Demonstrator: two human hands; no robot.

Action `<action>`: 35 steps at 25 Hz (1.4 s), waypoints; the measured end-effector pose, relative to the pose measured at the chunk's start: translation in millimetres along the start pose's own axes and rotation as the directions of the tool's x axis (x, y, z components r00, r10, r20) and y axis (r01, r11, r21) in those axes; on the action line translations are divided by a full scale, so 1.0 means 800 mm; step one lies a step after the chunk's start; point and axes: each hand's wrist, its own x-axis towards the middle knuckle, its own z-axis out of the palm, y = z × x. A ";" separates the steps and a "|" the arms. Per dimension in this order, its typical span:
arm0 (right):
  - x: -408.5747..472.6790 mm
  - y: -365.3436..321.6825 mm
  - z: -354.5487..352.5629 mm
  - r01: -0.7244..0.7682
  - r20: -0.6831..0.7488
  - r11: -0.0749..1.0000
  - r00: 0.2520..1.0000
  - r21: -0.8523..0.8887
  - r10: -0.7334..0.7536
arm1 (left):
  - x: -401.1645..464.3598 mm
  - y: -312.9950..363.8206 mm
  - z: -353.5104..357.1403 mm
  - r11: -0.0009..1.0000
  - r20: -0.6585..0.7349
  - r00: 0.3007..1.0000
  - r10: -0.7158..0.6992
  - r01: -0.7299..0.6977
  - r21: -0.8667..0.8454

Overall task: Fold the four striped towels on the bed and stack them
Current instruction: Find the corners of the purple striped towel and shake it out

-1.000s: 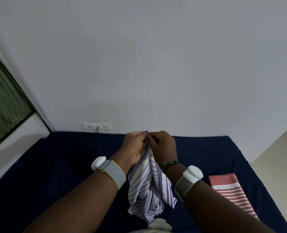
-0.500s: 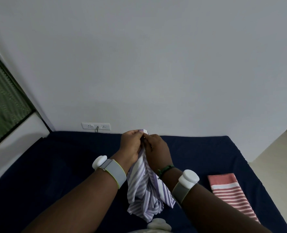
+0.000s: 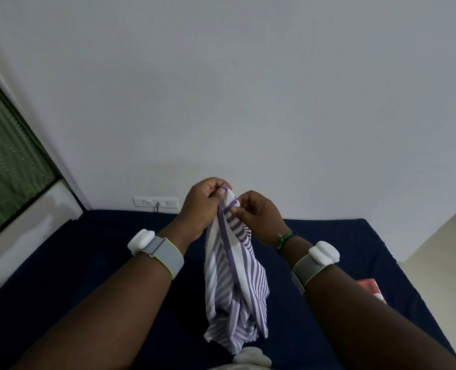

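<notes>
A bed (image 3: 61, 276) with a dark blue sheet fills the lower view. Above it hangs a purple towel (image 3: 235, 284), its top edge pinched by the left hand (image 3: 203, 204) and right hand (image 3: 259, 217). A red towel (image 3: 372, 288) lies right, mostly hidden.
</notes>
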 end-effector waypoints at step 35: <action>0.025 -0.003 -0.016 0.155 0.129 0.951 0.984 -0.267 -0.124 | 0.064 0.100 -0.074 0.968 -0.374 0.917 0.140 -0.206 -0.144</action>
